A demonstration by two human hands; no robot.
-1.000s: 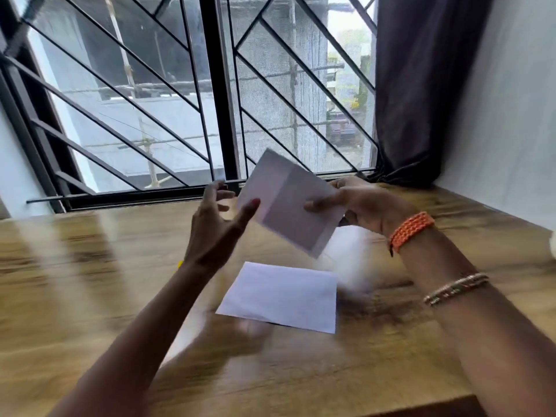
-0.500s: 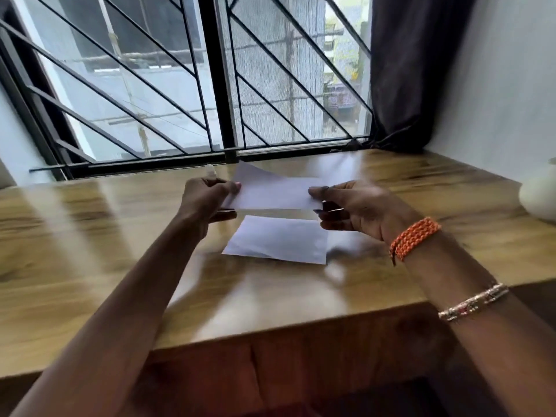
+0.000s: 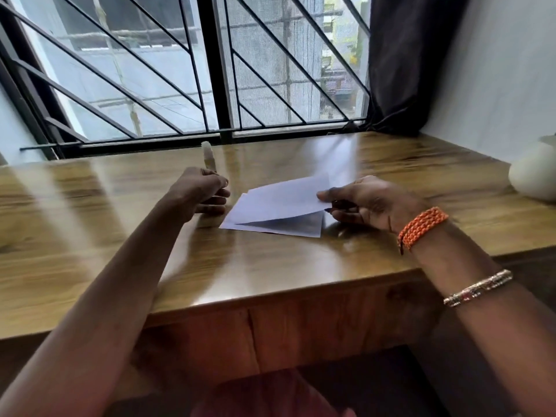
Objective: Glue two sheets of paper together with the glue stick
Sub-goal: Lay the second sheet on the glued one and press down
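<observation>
Two white sheets of paper lie on the wooden table (image 3: 270, 266). The lower sheet (image 3: 288, 228) lies flat. The upper sheet (image 3: 279, 200) rests on it at the left, its right edge lifted. My right hand (image 3: 370, 203) pinches that raised right edge between thumb and fingers. My left hand (image 3: 201, 192) is curled round the glue stick (image 3: 208, 155), whose pale tip points up above the fist, just left of the sheets.
A white rounded vase (image 3: 532, 173) stands at the table's right side near the wall. A barred window (image 3: 222, 70) and a dark curtain (image 3: 412, 64) run along the far edge. The table's front edge is close to me.
The upper sheet has come down from in the air onto the lower sheet. My left hand has let go of it and moved left, still holding the glue stick. The camera tilted down.
</observation>
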